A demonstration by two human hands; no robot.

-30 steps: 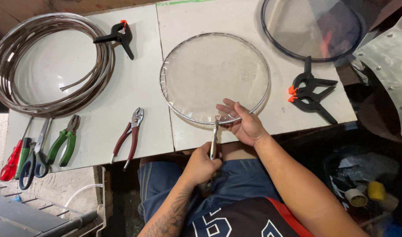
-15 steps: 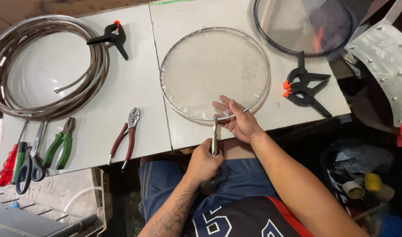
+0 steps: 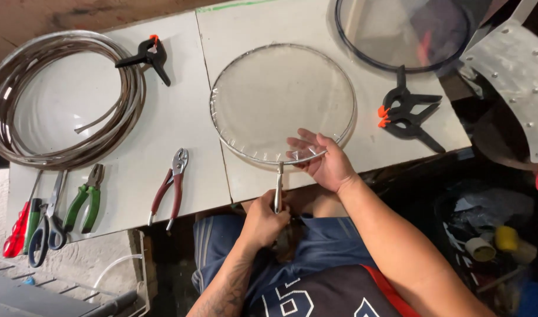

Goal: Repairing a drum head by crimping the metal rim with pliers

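The right hand (image 3: 323, 161) lies palm down with its fingers spread flat on the near edge of a round, metal-rimmed clear disc (image 3: 282, 101), pressing it to the white tabletop (image 3: 181, 123). Just below, at the table's front edge, the left hand (image 3: 263, 223) has its fingers wrapped tight around the handles of a pair of metal pliers (image 3: 278, 186), whose nose points up and meets the disc's rim beside the right hand's fingers. The disc sits in the middle of the table, across a seam between two white panels. To its left lie red-handled slip-joint pliers (image 3: 170, 186), and farther left, near the table's corner, green-handled pliers (image 3: 87, 199), grey-handled scissors (image 3: 46, 226) and a red-handled tool (image 3: 17, 235), side by side. A large coil of flat metal strip (image 3: 63, 97) fills the far left of the table, with a black spring clamp (image 3: 147, 58) tipped in orange just beside it. To the right of the disc rest two more black spring clamps (image 3: 411, 111) with orange tips, stacked together. Past them, at the far right corner, a second round disc with a dark rim (image 3: 401, 32) overhangs the table. A riveted sheet of bright metal (image 3: 513, 76) stands at the right. The person sits close against the table in blue shorts and a dark shirt; the floor to the right is dim and cluttered with small containers.
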